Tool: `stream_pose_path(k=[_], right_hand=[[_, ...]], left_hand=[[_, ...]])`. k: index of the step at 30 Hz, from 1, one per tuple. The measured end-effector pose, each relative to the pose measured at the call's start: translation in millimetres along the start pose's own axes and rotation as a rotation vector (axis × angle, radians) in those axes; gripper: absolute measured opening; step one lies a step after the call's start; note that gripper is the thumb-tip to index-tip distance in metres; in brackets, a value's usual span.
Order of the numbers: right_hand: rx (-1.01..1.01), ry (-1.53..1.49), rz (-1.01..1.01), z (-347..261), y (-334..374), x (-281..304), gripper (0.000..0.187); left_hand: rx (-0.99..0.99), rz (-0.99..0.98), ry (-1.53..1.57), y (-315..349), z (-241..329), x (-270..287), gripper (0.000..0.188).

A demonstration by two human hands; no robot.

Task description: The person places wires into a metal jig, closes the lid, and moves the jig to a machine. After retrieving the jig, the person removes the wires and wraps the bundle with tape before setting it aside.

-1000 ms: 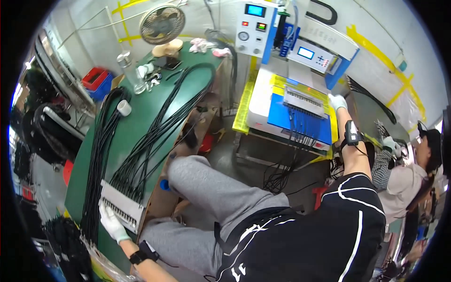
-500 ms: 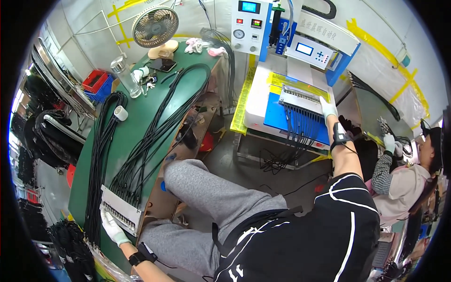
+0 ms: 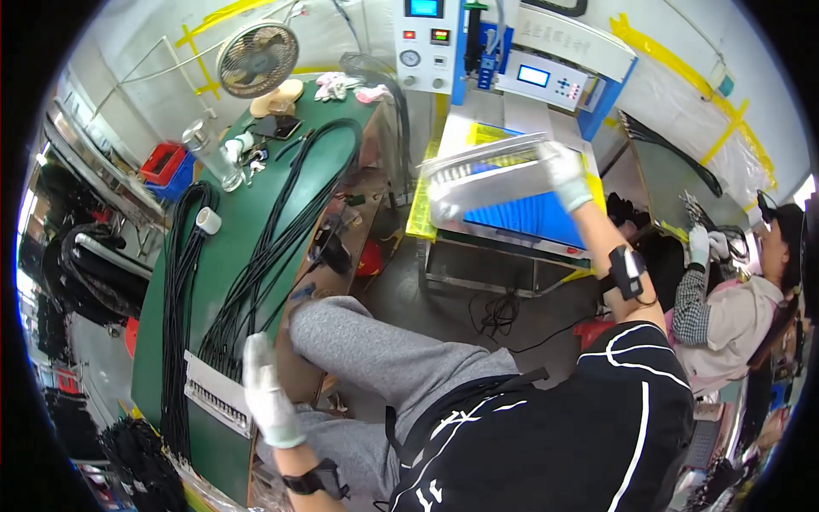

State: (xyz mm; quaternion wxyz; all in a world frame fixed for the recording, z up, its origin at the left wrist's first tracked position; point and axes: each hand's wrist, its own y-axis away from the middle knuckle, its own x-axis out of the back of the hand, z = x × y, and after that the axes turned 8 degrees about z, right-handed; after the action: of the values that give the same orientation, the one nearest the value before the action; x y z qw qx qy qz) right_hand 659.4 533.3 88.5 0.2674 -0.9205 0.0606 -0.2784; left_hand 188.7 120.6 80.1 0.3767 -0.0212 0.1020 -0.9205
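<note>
My right hand (image 3: 563, 171), in a white glove, grips the right end of a long grey fixture plate (image 3: 490, 175). The plate is lifted and tilted above the blue pad (image 3: 533, 218) of the machine bench, and it is blurred. My left hand (image 3: 266, 388), also gloved, hovers at the near edge of the green table (image 3: 247, 213). It is just right of a white comb fixture (image 3: 215, 394) that holds the ends of several black cables (image 3: 256, 264). Nothing shows in the left hand's fingers.
A control unit (image 3: 426, 38) and a blue-screened machine (image 3: 554, 81) stand behind the bench. On the green table's far end are a fan (image 3: 256, 58), a clear bottle (image 3: 209, 154) and a tape roll (image 3: 207, 221). A co-worker (image 3: 734, 290) sits at the right. My grey-trousered knee (image 3: 341, 333) fills the gap.
My right hand has lifted the grey fixture plate off the blue pad and swung it left. My left hand has come off the white comb fixture and moved up and right.
</note>
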Motion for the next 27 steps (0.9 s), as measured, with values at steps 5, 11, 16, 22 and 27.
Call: stream_pose_path(k=[5, 11, 16, 22, 27], right_hand=[[0.007, -0.599, -0.401, -159.0, 90.0, -103.8, 0.023], [-0.236, -0.499, -0.775, -166.1, 82.0, -152.8, 0.033], [-0.113, 0.964, -0.093, 8.0, 20.6, -95.0, 0.078], [-0.337, 0.939, -0.25, 48.0, 11.1, -50.8, 0.085], [0.711, 0.739, -0.522, -17.2, 20.5, -184.5, 0.05]], left_hand=[[0.321, -0.258, 0.476, 32.1, -34.7, -80.6, 0.062], [0.394, -0.104, 0.366, 81.5, -66.9, -36.0, 0.043], [0.018, -0.089, 0.008, 109.9, -77.0, 18.7, 0.038], [0.458, 0.159, 0.493, 116.9, -68.2, 14.9, 0.042], [0.548, 0.195, 0.639, 105.1, -49.2, 29.7, 0.045]])
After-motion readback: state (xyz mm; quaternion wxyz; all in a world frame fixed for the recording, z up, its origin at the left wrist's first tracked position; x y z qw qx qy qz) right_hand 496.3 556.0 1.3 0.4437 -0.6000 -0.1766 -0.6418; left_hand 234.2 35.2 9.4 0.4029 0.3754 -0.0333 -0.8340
